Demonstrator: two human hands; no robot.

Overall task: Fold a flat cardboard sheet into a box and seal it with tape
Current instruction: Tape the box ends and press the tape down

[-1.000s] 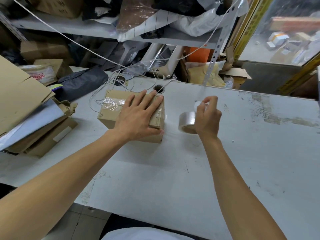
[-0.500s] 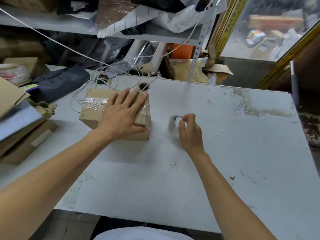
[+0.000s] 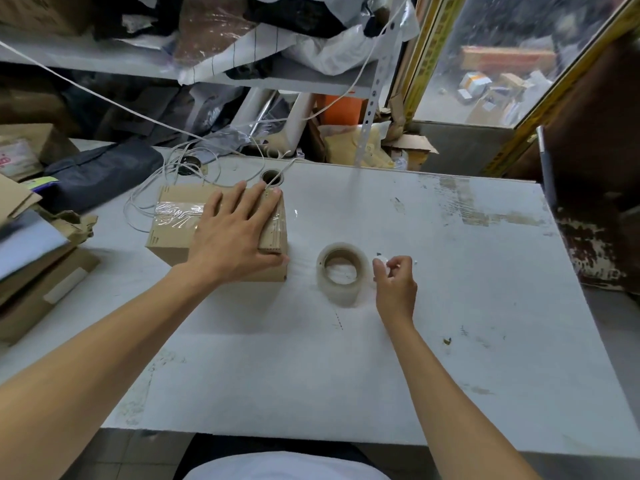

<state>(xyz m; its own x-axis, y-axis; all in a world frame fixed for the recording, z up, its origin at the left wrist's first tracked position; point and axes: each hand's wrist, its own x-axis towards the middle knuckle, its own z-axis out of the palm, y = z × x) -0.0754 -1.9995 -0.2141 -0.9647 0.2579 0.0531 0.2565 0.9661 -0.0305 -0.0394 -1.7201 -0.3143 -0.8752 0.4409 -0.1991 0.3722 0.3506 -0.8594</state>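
Observation:
A small closed cardboard box [image 3: 173,225] with clear tape across its top stands on the white table [image 3: 433,358], left of centre. My left hand [image 3: 235,237] lies flat on the box top with straight, spread fingers, pressing the right half. A roll of clear tape [image 3: 337,294] lies flat on the table just right of the box. Right of the roll, and apart from it, my right hand [image 3: 396,285] hovers with curled fingers, pinching a small whitish bit at the fingertips, apparently tape.
White cable [image 3: 145,202] loops behind the box, near a round hole [image 3: 272,177] in the table. Flat cardboard sheets [image 3: 41,282] are stacked at the left edge. A cluttered shelf and bags fill the back. A dark, worn panel [image 3: 595,237] stands at the right.
My right hand lowered the tape roll from beside the box, laid it flat on the table and let go, then moved to its right. My left hand stayed on the box.

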